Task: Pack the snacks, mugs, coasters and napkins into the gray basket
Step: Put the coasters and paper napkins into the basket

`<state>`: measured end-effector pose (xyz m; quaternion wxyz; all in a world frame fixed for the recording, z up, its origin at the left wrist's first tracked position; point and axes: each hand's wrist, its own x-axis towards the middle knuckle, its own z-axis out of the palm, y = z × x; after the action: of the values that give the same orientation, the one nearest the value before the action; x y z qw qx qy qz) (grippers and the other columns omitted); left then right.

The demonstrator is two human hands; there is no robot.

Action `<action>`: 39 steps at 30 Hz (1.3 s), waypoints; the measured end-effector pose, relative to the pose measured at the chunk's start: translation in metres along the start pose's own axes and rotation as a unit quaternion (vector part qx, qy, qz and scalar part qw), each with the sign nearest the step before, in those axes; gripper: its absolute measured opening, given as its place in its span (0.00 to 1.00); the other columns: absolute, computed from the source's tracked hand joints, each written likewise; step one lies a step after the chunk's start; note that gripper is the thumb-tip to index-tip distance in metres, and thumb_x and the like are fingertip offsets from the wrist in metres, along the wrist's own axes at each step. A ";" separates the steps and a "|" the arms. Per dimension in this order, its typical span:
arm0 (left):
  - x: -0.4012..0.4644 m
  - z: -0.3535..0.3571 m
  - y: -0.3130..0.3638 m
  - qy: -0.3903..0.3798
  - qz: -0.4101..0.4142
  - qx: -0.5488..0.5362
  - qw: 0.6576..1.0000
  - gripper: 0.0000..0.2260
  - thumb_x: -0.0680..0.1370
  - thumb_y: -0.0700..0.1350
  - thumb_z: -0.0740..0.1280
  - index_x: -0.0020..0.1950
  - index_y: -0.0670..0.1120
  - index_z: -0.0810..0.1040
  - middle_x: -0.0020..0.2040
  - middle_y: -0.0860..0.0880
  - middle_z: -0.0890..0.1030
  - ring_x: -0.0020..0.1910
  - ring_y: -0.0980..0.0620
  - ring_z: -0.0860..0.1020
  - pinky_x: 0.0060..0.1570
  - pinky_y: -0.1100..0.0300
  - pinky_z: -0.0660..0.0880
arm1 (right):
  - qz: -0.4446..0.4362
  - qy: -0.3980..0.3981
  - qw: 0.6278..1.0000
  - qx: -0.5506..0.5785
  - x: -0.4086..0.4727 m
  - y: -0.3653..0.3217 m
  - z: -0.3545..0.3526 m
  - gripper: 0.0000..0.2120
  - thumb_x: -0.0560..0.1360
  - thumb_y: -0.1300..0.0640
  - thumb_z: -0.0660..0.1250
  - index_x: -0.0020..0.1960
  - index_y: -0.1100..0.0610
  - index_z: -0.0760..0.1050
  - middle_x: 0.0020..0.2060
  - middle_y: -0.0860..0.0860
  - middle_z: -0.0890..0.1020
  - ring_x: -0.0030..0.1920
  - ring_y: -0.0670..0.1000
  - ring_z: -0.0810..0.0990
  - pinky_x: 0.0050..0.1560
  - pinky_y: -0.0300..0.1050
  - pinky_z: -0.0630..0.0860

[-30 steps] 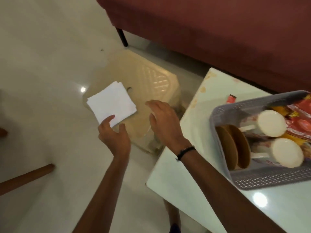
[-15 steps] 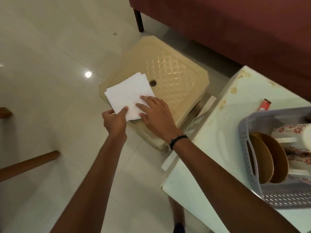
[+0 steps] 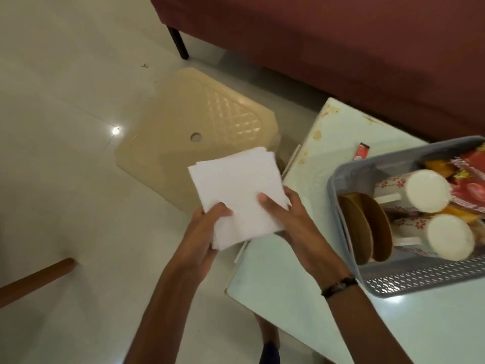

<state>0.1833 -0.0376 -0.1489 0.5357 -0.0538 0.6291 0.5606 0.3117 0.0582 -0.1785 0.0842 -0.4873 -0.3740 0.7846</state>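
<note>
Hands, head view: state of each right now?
Left hand: closed on the stack of white napkins, thumb on top.
Right hand: closed on the same stack, thumb on top, fingers beneath.

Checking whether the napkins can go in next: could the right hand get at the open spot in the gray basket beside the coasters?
Probably yes. The right hand is beside the gray basket, nothing lies between, and its top is open. The coasters and mugs leave little room.
</note>
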 end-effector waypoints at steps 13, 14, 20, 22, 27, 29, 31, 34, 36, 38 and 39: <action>-0.024 0.173 -0.095 0.030 0.159 0.329 0.930 0.11 0.73 0.46 0.70 0.54 0.49 0.75 0.45 0.57 0.78 0.41 0.59 0.77 0.38 0.72 0.73 | -0.103 0.307 0.868 -0.376 -0.079 -0.014 -0.158 0.21 0.70 0.53 0.73 0.60 0.57 0.74 0.53 0.53 0.81 0.47 0.50 0.75 0.45 0.43 0.73; -0.023 0.180 -0.100 0.048 0.176 0.336 0.924 0.11 0.73 0.46 0.70 0.55 0.48 0.75 0.46 0.56 0.78 0.43 0.57 0.78 0.40 0.70 0.75 | -0.112 0.316 0.851 -0.404 -0.076 -0.012 -0.160 0.21 0.71 0.52 0.72 0.61 0.57 0.74 0.53 0.54 0.82 0.47 0.52 0.76 0.46 0.45 0.74; -0.021 0.208 -0.127 0.108 0.240 0.385 0.884 0.16 0.74 0.44 0.69 0.61 0.44 0.74 0.58 0.47 0.81 0.56 0.49 0.80 0.56 0.58 0.77 | -0.253 0.348 0.764 -0.481 -0.063 0.003 -0.169 0.08 0.75 0.57 0.67 0.52 0.60 0.78 0.50 0.56 0.82 0.50 0.56 0.81 0.46 0.45 0.76; -0.019 0.212 -0.131 0.120 0.252 0.396 0.875 0.17 0.75 0.44 0.68 0.62 0.43 0.73 0.59 0.45 0.80 0.56 0.48 0.80 0.55 0.60 0.75 | -0.269 0.356 0.730 -0.518 -0.059 0.007 -0.169 0.06 0.71 0.61 0.70 0.47 0.60 0.80 0.44 0.56 0.84 0.44 0.56 0.82 0.41 0.45 0.78; -0.016 0.215 -0.134 0.106 0.260 0.393 0.876 0.15 0.73 0.44 0.69 0.58 0.44 0.74 0.54 0.46 0.82 0.51 0.47 0.81 0.50 0.56 0.80 | -0.267 0.332 0.734 -0.530 -0.054 0.015 -0.172 0.05 0.69 0.62 0.71 0.44 0.60 0.78 0.39 0.56 0.83 0.36 0.55 0.81 0.33 0.42 0.74; -0.016 0.216 -0.135 0.113 0.267 0.389 0.874 0.14 0.73 0.44 0.70 0.56 0.43 0.75 0.53 0.46 0.82 0.48 0.50 0.81 0.44 0.66 0.77 | -0.276 0.317 0.729 -0.541 -0.055 0.016 -0.175 0.04 0.72 0.60 0.69 0.46 0.61 0.79 0.41 0.57 0.82 0.37 0.56 0.81 0.34 0.45 0.77; -0.016 0.218 -0.134 0.133 0.271 0.385 0.872 0.12 0.73 0.44 0.71 0.54 0.42 0.76 0.50 0.47 0.82 0.43 0.55 0.78 0.40 0.73 0.72 | -0.283 0.315 0.719 -0.551 -0.056 0.017 -0.177 0.06 0.74 0.58 0.67 0.44 0.61 0.80 0.41 0.57 0.82 0.36 0.55 0.80 0.33 0.42 0.75; -0.014 0.221 -0.132 0.149 0.272 0.378 0.872 0.10 0.72 0.43 0.71 0.51 0.42 0.76 0.47 0.47 0.82 0.42 0.54 0.77 0.41 0.69 0.74 | -0.285 0.324 0.710 -0.557 -0.054 0.016 -0.178 0.05 0.72 0.58 0.71 0.42 0.60 0.80 0.37 0.55 0.83 0.32 0.54 0.81 0.30 0.39 0.72; -0.012 0.223 -0.132 0.147 0.276 0.381 0.870 0.11 0.72 0.43 0.72 0.51 0.41 0.76 0.49 0.46 0.82 0.43 0.52 0.79 0.41 0.69 0.73 | -0.282 0.329 0.710 -0.555 -0.053 0.014 -0.179 0.06 0.70 0.58 0.74 0.41 0.60 0.80 0.35 0.55 0.84 0.31 0.53 0.81 0.30 0.37 0.69; -0.011 0.224 -0.132 0.146 0.277 0.386 0.868 0.10 0.72 0.43 0.71 0.49 0.41 0.77 0.47 0.45 0.83 0.42 0.53 0.78 0.41 0.70 0.74 | -0.292 0.329 0.697 -0.567 -0.051 0.012 -0.180 0.07 0.67 0.59 0.76 0.38 0.60 0.79 0.32 0.54 0.83 0.27 0.52 0.80 0.29 0.35 0.66; -0.010 0.224 -0.132 0.149 0.276 0.388 0.867 0.08 0.72 0.42 0.71 0.48 0.40 0.77 0.46 0.45 0.83 0.41 0.53 0.78 0.40 0.75 0.72 | -0.299 0.326 0.689 -0.574 -0.050 0.011 -0.180 0.07 0.66 0.60 0.77 0.36 0.60 0.79 0.31 0.54 0.83 0.26 0.52 0.79 0.28 0.34 0.65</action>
<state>0.4128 0.0795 -0.1815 0.2367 0.2515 0.8571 0.3822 0.4882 0.1162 -0.1952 0.1344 -0.5277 -0.8267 0.1418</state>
